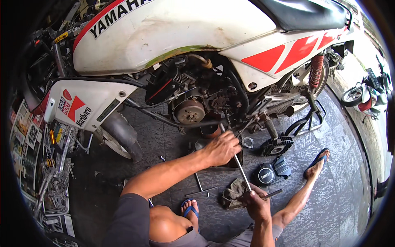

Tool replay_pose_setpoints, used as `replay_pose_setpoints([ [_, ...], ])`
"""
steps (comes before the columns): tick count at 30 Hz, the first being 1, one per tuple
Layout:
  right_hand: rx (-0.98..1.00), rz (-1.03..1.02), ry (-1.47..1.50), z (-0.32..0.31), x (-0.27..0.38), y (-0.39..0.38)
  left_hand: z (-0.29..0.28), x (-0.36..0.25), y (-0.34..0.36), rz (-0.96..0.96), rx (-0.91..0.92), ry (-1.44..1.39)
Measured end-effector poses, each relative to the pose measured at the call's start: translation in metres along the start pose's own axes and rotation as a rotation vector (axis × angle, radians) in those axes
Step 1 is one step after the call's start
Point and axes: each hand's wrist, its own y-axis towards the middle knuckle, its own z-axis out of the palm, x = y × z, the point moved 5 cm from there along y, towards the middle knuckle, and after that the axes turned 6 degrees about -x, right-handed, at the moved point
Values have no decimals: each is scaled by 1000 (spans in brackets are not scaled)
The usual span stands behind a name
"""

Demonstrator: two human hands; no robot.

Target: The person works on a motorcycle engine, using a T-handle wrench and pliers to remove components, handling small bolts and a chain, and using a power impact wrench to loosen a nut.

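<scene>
A long metal T-handle wrench (242,173) slants from my lap up to the open side of the motorcycle engine (214,99). My left hand (224,149) is wrapped round the upper part of its shaft. Lower down, my right hand (258,202) grips it where the shaft meets the crossbar. The wrench's far end points at the greasy lower engine area behind the round rotor (190,112); whether it sits on a fastener I cannot tell. Beside my right hand a crumpled dirty rag (233,192) lies on the floor.
A black engine cover (265,174) rests right of the rag. Another T-handle wrench (200,191) lies near my left foot. The white and red motorcycle (173,37) stands across the far side. Metal parts (57,177) crowd the left edge; a parked scooter (366,92) is outside at right.
</scene>
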Motion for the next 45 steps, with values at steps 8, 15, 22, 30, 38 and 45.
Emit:
replay_pose_setpoints([
  [8,-177,-132,-133,57,24,49,3,58,33,-151,-158,26],
  [15,-198,-147,-135,69,25,59,11,77,37,-175,-204,-52],
  [22,-201,22,267,85,19,58,12,84,35,-190,-203,-81],
  [30,-297,-173,-200,42,36,78,57,-6,-42,-831,-124,-1022],
  [38,-285,-483,-846,16,58,57,117,-71,-33,-601,-9,-772],
  [45,-435,-850,-300,-10,152,46,105,-74,-18,-230,-327,-379],
])
